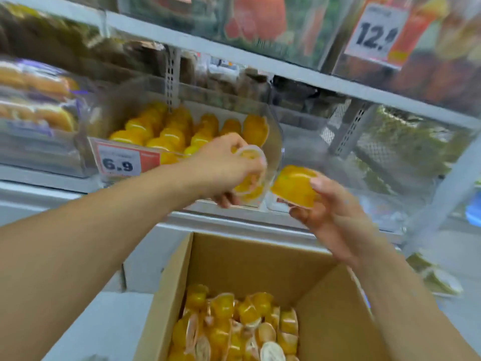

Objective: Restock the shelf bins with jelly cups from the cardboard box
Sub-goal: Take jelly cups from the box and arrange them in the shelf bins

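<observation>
Head view, blurry from motion. Left hand (223, 168) is up at the front edge of the clear shelf bin (273, 142), fingers curled round a clutch of yellow jelly cups (250, 178), looks like two or more, exact count unclear; one lid faces up near the knuckles. Right hand (335, 217) sits lower and to the right, just beside the bin, fingers and thumb wrapped on a single yellow jelly cup (295, 185), dome side up and tilted toward the bin. The two hands are near each other but not touching. The bin already holds a pile of yellow cups (166, 134), stacked loosely to its back wall. A price tag reading 6.9 (122, 161) hangs on the bin front at left. Below, an open cardboard box (260, 261) with flaps up, bottom layer of more jelly cups (234, 324) lying jumbled, some on their sides with lids showing. Left of the bin, bagged bread rolls (36, 100) on the same shelf. Upper shelf carries clear packs with red contents (255, 19) and a price tag starting 12 (377, 35). To the right of the bin, another clear container (364, 183), contents too blurred to tell.
</observation>
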